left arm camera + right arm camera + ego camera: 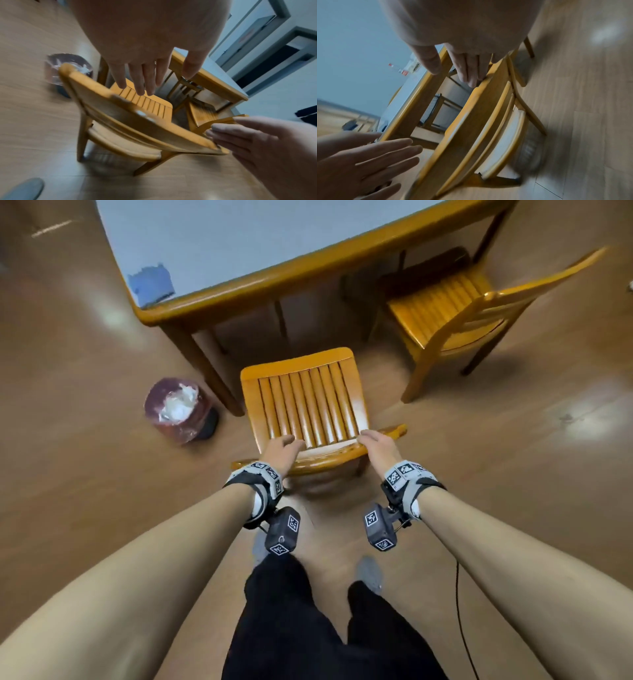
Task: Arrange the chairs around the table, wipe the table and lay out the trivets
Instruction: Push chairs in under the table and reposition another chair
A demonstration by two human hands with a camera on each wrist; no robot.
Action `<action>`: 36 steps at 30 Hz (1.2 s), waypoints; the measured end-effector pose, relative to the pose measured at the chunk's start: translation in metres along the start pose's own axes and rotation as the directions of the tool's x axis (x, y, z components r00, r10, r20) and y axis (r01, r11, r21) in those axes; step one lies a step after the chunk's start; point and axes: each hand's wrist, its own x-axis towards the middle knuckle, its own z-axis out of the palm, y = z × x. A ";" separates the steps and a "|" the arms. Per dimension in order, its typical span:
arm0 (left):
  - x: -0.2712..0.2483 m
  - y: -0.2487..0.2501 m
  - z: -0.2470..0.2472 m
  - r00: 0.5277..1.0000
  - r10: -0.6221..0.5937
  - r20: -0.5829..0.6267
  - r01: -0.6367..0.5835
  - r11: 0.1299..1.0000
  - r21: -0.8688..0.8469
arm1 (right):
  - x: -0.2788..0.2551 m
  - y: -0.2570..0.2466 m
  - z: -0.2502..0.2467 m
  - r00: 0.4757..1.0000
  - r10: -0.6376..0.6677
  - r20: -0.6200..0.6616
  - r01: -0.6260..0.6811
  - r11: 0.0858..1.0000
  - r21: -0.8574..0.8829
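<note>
Behind the near chair (305, 402), just short of the table (239, 285): left hand (279, 448) & right hand (378, 445) over the backrest, fingers straight, gripping nothing. Chair-arranging step; next prob. grasp the rail, push it under.

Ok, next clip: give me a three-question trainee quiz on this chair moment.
1. True or false: the near chair is already tucked under the table.
2. Multiple choice: what stands on the floor left of the near chair? A) a bucket of water B) a lined waste bin C) a stool
3. Fill in: the left hand and right hand are at the chair's ____, fingers straight rather than curled round it.

Key: 1 false, its whole seat shows in front of the table edge; 2 B; 3 backrest.
</note>
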 end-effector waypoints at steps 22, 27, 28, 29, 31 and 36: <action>0.035 -0.058 0.005 0.951 0.261 0.164 -0.302 0.687 0.661 | 0.065 0.027 0.027 0.937 -0.283 0.203 0.280 0.265 -0.923; 0.067 -0.048 -0.017 0.923 0.095 0.374 -0.366 0.518 0.773 | 0.063 0.010 0.023 0.918 -0.217 0.332 0.365 0.138 -0.921; 0.071 -0.042 -0.022 0.901 0.072 0.428 -0.412 0.456 0.789 | 0.061 0.007 0.023 0.917 -0.192 0.349 0.377 0.130 -0.917; 0.073 -0.035 -0.027 0.879 0.062 0.472 -0.456 0.397 0.797 | 0.062 0.002 0.024 0.918 -0.174 0.356 0.379 0.127 -0.917; 0.077 -0.026 -0.034 0.853 0.069 0.517 -0.508 0.331 0.795 | 0.065 -0.010 0.023 0.920 -0.169 0.353 0.376 0.127 -0.918; 0.100 0.005 -0.066 0.848 0.131 0.513 -0.525 0.328 0.785 | 0.086 -0.059 0.019 0.919 -0.197 0.340 0.364 0.101 -0.926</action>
